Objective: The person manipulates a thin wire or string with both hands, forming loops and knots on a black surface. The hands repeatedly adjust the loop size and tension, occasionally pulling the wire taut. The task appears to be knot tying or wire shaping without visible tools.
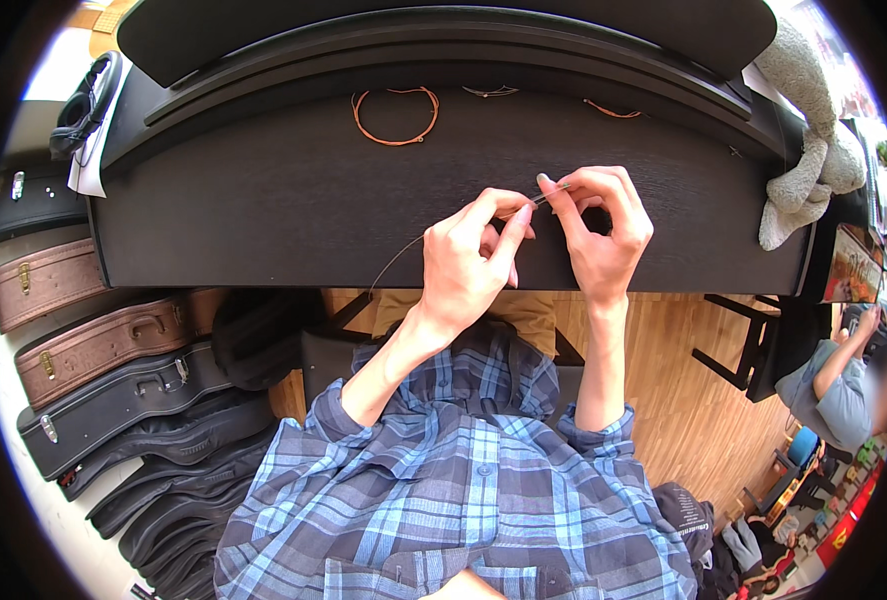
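Over the front of a dark desk-like top (pixel 263 220), my two hands meet around a thin metal string (pixel 393 262), which looks like an instrument string. My left hand (pixel 468 250) pinches it between thumb and fingers, and its loose length curves down past the wrist toward the top's front edge. My right hand (pixel 608 230) pinches the same string a little farther right, thumb against forefinger. Farther back lie a coiled copper-coloured string (pixel 395 143), a small silvery string (pixel 490 93) and a short copper-coloured string piece (pixel 613 111).
Black headphones (pixel 88 105) rest at the far left, a grey plush toy (pixel 798 190) at the right end. Brown and black instrument cases (pixel 103 345) line the floor on the left. A person in a grey-blue shirt (pixel 833 395) is off to the right.
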The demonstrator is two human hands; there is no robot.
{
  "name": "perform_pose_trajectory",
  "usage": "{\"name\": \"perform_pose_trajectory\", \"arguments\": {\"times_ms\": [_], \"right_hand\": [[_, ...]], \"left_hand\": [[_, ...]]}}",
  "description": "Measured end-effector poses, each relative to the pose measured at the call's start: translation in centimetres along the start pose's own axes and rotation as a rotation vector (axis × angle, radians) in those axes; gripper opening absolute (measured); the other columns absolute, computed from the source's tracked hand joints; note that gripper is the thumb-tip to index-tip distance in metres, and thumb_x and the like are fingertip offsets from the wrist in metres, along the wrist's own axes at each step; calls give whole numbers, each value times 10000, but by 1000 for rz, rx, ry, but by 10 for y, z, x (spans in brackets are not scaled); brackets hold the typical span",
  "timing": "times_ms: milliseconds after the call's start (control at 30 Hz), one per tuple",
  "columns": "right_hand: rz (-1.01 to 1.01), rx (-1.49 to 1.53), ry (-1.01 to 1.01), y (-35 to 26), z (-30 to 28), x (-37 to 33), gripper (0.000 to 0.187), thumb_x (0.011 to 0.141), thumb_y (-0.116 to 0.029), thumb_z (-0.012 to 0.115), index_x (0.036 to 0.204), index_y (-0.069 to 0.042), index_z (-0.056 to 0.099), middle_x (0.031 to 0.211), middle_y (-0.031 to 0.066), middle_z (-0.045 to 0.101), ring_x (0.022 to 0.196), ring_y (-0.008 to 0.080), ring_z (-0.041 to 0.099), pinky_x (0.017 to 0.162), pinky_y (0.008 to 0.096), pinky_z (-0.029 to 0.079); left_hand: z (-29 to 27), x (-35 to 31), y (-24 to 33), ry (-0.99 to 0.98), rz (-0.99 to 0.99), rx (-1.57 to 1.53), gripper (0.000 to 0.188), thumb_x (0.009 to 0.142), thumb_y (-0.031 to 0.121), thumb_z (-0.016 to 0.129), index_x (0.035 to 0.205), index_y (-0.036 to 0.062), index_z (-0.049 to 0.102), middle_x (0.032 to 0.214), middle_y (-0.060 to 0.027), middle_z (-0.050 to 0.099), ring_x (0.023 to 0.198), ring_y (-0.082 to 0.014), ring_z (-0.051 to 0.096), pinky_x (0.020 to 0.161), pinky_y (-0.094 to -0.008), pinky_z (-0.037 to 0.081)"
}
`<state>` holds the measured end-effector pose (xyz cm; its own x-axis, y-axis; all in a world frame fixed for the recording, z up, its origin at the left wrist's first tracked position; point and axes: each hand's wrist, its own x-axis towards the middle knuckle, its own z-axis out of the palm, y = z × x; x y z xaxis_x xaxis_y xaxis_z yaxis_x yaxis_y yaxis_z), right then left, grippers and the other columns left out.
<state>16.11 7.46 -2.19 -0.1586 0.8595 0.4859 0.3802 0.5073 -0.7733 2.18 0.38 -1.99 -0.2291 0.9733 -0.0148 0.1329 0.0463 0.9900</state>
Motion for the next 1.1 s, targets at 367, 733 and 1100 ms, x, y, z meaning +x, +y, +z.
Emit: {"name": "perform_pose_trajectory", "arguments": {"times_ms": [367,733,1100], "right_hand": [[71,33,105,3,-1,-1,80,871,-7,779,875,-12,700,807,68,680,601,115,681,541,232,520],[205,349,-7,5,-8,-4,82,898,-3,760,876,26,688,730,71,698,593,118,693,524,216,506],[189,570,-105,6,-17,-9,67,890,36,752,907,50,689,725,111,699,581,163,705,510,218,522]], "left_hand": [[-1,-2,-2,15,87,-18,163,968,41,664,1121,-14,667,944,-93,734,534,-85,654,447,-201,459],[-14,-40,-26,207,689,181,693,745,-187,747,1258,34,335,1055,-161,531,606,-142,616,502,-223,502],[-13,-70,-19,-205,193,-25,159,935,83,706,1061,-11,730,765,-81,729,556,-105,636,532,-230,503]]}}
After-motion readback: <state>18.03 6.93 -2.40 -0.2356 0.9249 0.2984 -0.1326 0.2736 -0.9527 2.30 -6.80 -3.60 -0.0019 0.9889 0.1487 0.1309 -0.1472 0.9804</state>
